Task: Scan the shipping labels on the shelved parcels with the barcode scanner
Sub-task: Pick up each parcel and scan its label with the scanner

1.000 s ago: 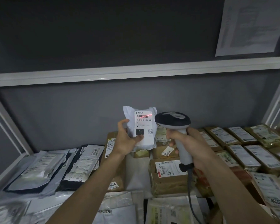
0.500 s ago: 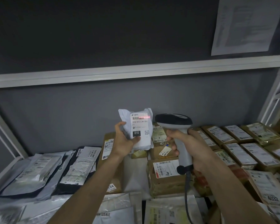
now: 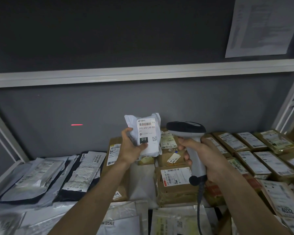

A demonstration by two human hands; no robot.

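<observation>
My left hand (image 3: 131, 146) grips a small white parcel (image 3: 147, 131) upright above the shelf, its shipping label (image 3: 147, 128) with barcode and "010" mark facing me. My right hand (image 3: 204, 158) grips the handle of the grey barcode scanner (image 3: 187, 131), whose dark head sits just right of the parcel. The scanner's red line (image 3: 77, 124) falls on the grey back wall far to the left of the parcel, with a faint red spot at the parcel's left edge. The scanner cable (image 3: 199, 206) hangs down from the handle.
The shelf is packed with parcels: grey and black poly bags (image 3: 41, 177) at left, brown boxes (image 3: 175, 185) in the middle, rows of taped labelled boxes (image 3: 255, 150) at right. A white shelf beam (image 3: 143, 73) runs overhead. White uprights (image 3: 290, 106) flank the bay. A paper sheet (image 3: 261, 26) hangs top right.
The red scan line has left the parcel's label and now lies on the back wall to the left. Both hands and the parcel sit slightly lower in view.
</observation>
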